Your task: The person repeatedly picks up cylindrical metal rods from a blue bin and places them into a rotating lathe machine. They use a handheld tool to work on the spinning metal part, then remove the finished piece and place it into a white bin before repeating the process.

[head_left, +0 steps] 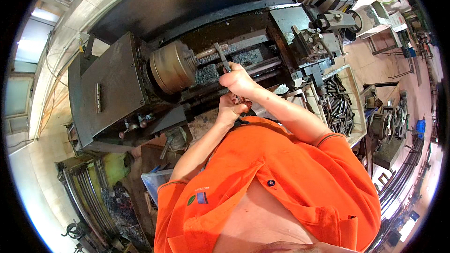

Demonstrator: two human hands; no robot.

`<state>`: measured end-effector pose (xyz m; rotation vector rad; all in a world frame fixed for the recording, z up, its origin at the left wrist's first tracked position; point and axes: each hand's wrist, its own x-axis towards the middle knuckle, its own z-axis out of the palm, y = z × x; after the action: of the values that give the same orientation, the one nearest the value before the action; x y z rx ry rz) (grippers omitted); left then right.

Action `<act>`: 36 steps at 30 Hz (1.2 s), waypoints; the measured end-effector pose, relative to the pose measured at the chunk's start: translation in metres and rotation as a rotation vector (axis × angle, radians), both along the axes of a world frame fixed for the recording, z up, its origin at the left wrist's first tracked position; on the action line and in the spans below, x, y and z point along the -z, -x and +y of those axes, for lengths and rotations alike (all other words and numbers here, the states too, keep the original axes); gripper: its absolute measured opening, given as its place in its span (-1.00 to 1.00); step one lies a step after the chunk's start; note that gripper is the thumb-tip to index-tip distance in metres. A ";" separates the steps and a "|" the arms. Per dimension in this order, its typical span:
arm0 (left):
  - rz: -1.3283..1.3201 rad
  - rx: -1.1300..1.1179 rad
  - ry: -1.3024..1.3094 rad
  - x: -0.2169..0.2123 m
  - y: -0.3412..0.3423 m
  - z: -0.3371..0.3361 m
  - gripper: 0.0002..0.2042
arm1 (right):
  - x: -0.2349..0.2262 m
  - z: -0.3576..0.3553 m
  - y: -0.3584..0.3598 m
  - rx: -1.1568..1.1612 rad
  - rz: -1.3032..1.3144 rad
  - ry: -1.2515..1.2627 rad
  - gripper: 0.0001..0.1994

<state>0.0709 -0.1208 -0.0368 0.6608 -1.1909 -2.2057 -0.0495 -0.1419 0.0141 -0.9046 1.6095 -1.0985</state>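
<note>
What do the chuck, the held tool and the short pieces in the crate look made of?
Chuck: probably steel or cast iron; brownish, soft sheen. Held tool: likely steel; grey, smooth. Short pieces: apparently dark metal, glinting; coating or oil unclear.

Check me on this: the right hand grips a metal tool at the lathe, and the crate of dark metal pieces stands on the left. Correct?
The side is wrong: the head view shows the crate of dark metal pieces on the right. The right hand does grip a metal tool at the lathe.
</note>
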 end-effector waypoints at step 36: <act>0.077 0.015 -0.122 -0.019 0.013 0.006 -0.59 | 0.000 0.005 0.014 0.006 0.068 0.042 -0.82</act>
<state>0.0576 -0.1146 -0.0183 0.6110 -1.0327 -2.3090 -0.0634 -0.1370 0.0146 -0.9749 1.6509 -1.1197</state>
